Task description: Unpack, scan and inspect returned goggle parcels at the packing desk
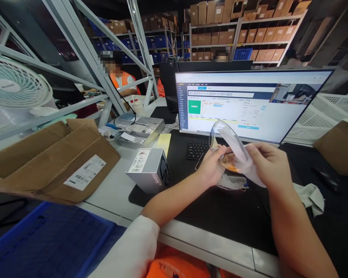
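In front of the monitor, my left hand (213, 166) is closed on a clear, curved, dark-rimmed piece (213, 139) that looks like a pair of glasses. My right hand (274, 166) pinches a thin translucent white sheet (237, 148), which lies against the clear piece; whether it is film or tissue I cannot tell. An orange tint shows low between the hands. Beneath them, a crumpled pale item (233, 182) rests on the black desk mat (217, 208). To the left stands a grey box (146, 173) with a white label on top.
An opened cardboard carton (52, 166) lies on the left, above a blue crate (52, 239). Behind the grey box is a metal tray (150, 127) of packets. The lit monitor (220, 104) and keyboard (197, 150) are ahead. A mouse (326, 178) and grey cloth (311, 197) lie right.
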`<act>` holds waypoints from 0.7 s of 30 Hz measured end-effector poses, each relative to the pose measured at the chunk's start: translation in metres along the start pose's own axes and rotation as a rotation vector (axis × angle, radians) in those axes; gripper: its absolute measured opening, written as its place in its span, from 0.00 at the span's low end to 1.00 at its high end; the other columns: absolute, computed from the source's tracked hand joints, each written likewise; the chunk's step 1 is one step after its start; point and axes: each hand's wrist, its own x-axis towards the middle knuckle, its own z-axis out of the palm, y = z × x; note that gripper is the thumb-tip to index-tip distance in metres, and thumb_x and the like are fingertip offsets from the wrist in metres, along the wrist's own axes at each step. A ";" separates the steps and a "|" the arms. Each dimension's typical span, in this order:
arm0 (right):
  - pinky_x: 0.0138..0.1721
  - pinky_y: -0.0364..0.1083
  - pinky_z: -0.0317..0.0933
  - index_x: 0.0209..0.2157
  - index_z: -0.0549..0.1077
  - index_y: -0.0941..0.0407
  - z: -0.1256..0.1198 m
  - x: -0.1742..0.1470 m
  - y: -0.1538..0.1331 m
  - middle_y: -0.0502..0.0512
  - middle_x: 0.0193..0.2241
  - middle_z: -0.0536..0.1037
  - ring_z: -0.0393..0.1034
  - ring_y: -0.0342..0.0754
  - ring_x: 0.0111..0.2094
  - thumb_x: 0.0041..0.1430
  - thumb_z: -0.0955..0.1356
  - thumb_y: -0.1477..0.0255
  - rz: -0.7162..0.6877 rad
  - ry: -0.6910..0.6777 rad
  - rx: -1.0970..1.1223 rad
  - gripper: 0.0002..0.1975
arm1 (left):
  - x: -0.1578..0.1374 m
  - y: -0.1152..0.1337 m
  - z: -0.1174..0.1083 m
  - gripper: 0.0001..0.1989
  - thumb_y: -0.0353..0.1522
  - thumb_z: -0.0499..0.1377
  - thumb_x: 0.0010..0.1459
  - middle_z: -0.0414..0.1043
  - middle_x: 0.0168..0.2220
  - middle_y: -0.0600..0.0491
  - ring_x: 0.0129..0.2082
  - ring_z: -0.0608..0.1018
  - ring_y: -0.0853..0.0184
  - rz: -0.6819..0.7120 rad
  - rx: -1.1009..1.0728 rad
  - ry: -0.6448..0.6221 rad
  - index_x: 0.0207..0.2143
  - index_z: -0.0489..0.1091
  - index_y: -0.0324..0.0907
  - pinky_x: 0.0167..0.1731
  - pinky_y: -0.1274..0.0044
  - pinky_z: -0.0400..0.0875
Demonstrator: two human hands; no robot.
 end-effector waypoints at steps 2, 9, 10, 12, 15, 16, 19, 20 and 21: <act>0.29 0.42 0.61 0.34 0.81 0.55 -0.002 -0.002 0.004 0.52 0.28 0.79 0.71 0.45 0.28 0.60 0.70 0.56 -0.002 0.036 -0.084 0.16 | -0.001 0.002 0.001 0.21 0.37 0.74 0.49 0.80 0.35 0.53 0.34 0.82 0.65 0.032 0.039 0.018 0.33 0.65 0.41 0.39 0.73 0.75; 0.25 0.42 0.57 0.33 0.80 0.56 -0.005 -0.008 0.009 0.50 0.22 0.75 0.67 0.43 0.23 0.62 0.68 0.56 0.039 0.037 -0.165 0.17 | -0.002 0.009 0.007 0.24 0.38 0.76 0.46 0.80 0.43 0.51 0.47 0.82 0.58 0.249 0.147 0.088 0.42 0.72 0.43 0.49 0.68 0.75; 0.24 0.42 0.57 0.33 0.79 0.57 -0.004 -0.009 0.007 0.51 0.22 0.75 0.66 0.43 0.23 0.62 0.68 0.56 0.058 0.035 -0.129 0.17 | -0.003 0.008 0.007 0.23 0.38 0.76 0.46 0.79 0.44 0.52 0.49 0.81 0.58 0.261 0.137 0.067 0.42 0.72 0.43 0.51 0.67 0.74; 0.23 0.42 0.56 0.33 0.79 0.57 -0.002 -0.010 0.005 0.51 0.22 0.74 0.66 0.43 0.22 0.62 0.68 0.56 0.082 0.045 -0.064 0.18 | -0.004 0.005 0.008 0.23 0.38 0.75 0.48 0.79 0.46 0.52 0.51 0.81 0.57 0.252 0.125 0.028 0.44 0.71 0.44 0.52 0.65 0.74; 0.24 0.41 0.57 0.33 0.79 0.57 0.001 -0.011 0.002 0.51 0.23 0.75 0.66 0.43 0.23 0.62 0.68 0.57 0.077 0.075 -0.027 0.17 | -0.006 0.002 0.008 0.25 0.37 0.75 0.48 0.79 0.46 0.52 0.51 0.80 0.55 0.214 0.122 0.032 0.46 0.71 0.44 0.53 0.62 0.74; 0.24 0.41 0.57 0.33 0.79 0.57 0.002 -0.011 0.001 0.51 0.23 0.74 0.66 0.43 0.23 0.62 0.68 0.57 0.076 0.071 -0.028 0.17 | -0.006 0.002 0.008 0.25 0.37 0.75 0.47 0.79 0.45 0.52 0.50 0.81 0.55 0.211 0.121 0.050 0.45 0.70 0.44 0.53 0.61 0.74; 0.24 0.41 0.57 0.33 0.79 0.57 0.002 -0.011 0.000 0.51 0.22 0.74 0.66 0.43 0.22 0.62 0.68 0.57 0.081 0.047 -0.021 0.17 | -0.007 0.006 0.009 0.26 0.36 0.76 0.45 0.79 0.42 0.52 0.47 0.82 0.55 0.226 0.149 0.086 0.44 0.71 0.43 0.52 0.61 0.74; 0.24 0.41 0.57 0.33 0.79 0.57 0.001 -0.011 0.000 0.50 0.22 0.74 0.66 0.43 0.22 0.62 0.69 0.57 0.083 0.045 -0.015 0.17 | -0.007 0.009 0.009 0.26 0.36 0.76 0.44 0.79 0.42 0.51 0.46 0.82 0.56 0.242 0.170 0.088 0.44 0.72 0.43 0.53 0.61 0.74; 0.24 0.41 0.57 0.33 0.79 0.57 0.000 -0.011 0.000 0.50 0.22 0.74 0.66 0.43 0.22 0.62 0.69 0.57 0.081 0.043 -0.012 0.17 | -0.007 0.012 0.009 0.25 0.36 0.76 0.44 0.79 0.42 0.51 0.46 0.82 0.57 0.262 0.197 0.086 0.43 0.73 0.42 0.53 0.63 0.73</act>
